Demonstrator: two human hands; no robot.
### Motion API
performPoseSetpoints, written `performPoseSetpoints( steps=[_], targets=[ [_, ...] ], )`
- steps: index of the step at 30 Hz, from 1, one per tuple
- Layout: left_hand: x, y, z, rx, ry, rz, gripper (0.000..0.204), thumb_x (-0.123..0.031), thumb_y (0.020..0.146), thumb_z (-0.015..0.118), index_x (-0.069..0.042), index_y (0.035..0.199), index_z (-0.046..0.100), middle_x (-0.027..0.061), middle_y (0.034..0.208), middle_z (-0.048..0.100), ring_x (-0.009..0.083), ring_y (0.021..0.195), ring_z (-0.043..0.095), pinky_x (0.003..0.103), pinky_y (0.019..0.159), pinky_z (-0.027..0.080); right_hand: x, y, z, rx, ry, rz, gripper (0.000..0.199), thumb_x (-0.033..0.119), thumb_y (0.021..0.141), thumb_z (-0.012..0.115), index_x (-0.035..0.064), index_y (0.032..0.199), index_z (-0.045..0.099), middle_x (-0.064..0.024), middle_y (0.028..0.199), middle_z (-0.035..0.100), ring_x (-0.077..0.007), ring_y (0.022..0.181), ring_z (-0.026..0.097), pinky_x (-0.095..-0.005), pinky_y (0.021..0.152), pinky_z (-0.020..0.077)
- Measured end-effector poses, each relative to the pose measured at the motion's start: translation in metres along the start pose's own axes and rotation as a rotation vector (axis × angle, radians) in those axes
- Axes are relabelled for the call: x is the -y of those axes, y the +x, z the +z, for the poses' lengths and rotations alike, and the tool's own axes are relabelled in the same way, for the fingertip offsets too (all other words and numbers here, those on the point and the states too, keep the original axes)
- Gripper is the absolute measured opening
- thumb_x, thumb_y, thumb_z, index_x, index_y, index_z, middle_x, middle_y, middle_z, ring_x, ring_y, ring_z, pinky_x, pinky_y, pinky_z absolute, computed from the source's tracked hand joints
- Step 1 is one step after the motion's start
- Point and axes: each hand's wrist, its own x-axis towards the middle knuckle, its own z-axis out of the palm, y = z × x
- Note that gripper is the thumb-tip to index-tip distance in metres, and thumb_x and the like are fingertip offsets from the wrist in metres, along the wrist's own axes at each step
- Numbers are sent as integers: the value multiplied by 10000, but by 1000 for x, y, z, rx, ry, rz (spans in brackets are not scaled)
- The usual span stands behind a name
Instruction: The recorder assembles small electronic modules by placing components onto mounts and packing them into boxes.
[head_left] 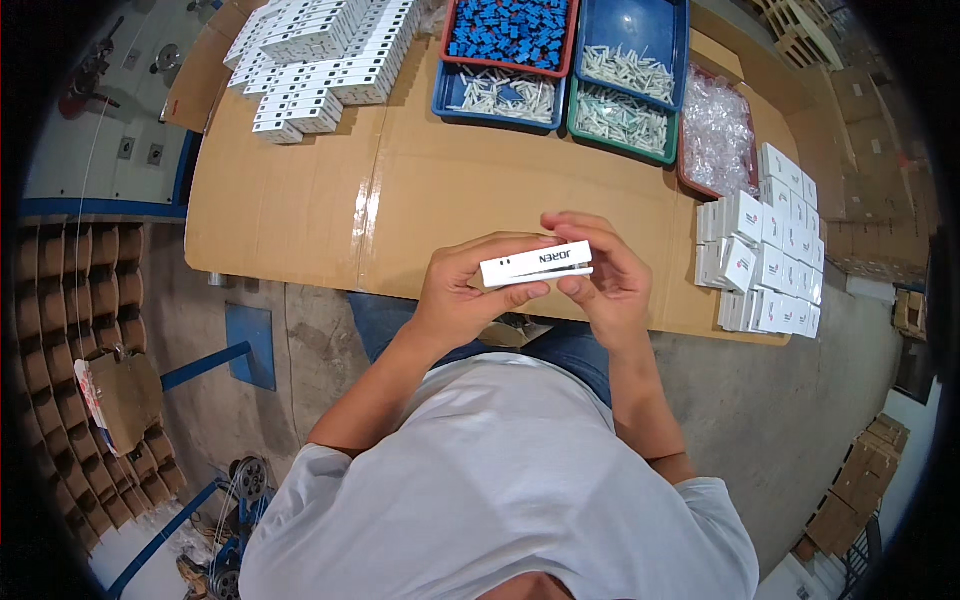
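Note:
Over the near edge of the table, a small white cardboard box [535, 264] lies across both my hands, its long side up with dark printing. My left hand [447, 295] is closed round the left end, fingers behind and thumb along the near side. At the right end, my right hand [618, 290] curls its fingers over the far side, and its thumb touches the near corner. A narrow dark gap runs along the box's near right edge, where a panel stands slightly apart. What is inside cannot be made out.
Stacked white boxes [365, 85] stand at the far left, and more white boxes [775, 265] at the right. Trays at the back hold blue parts [510, 35], white slim pieces [510, 97] and clear plastic pieces [715, 130]. Brown cardboard [300, 210] covers the table.

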Motion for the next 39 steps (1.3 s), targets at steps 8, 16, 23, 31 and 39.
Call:
performPoseSetpoints(
  steps=[8,16,23,31,39],
  targets=[
    [-6,1,-1,7,118,28,323,23,860,785,11,1180,736,158,1156,741,209,1044,713,316,903,560,-9,-5,1,-36,65,-47,373,82,871,796,-17,1211,678,-164,1165,729,-299,1190,663,-481,1158,412],
    [2,-4,5,-128,-47,-146,293,-79,934,750,2,1207,678,92,1140,720,167,1021,694,292,885,554,-11,-9,8,-107,167,108,416,80,920,768,-38,1294,629,-207,1296,672,-289,1241,633,-427,1145,433],
    [19,6,8,-512,-637,-560,387,-364,1049,620,-43,1265,616,38,1054,695,128,951,698,300,819,580,-9,-8,3,64,150,252,944,159,843,859,21,1599,312,-196,1582,447,-291,1461,439,-444,1211,339],
    [28,1,13,-270,-902,-843,443,-482,1072,525,-144,1347,605,-8,1066,697,82,848,685,272,647,564,-32,-8,17,18,27,150,1104,222,733,940,14,1602,291,-188,1552,465,-288,1444,444,-438,1186,354],
    [23,6,9,-184,-895,-984,471,-489,1085,490,-121,1360,595,-5,1015,689,61,783,652,250,591,517,-32,-8,14,-106,-81,75,1113,189,697,948,19,1589,304,-179,1458,534,-284,1366,514,-432,1151,390]
  ],
)
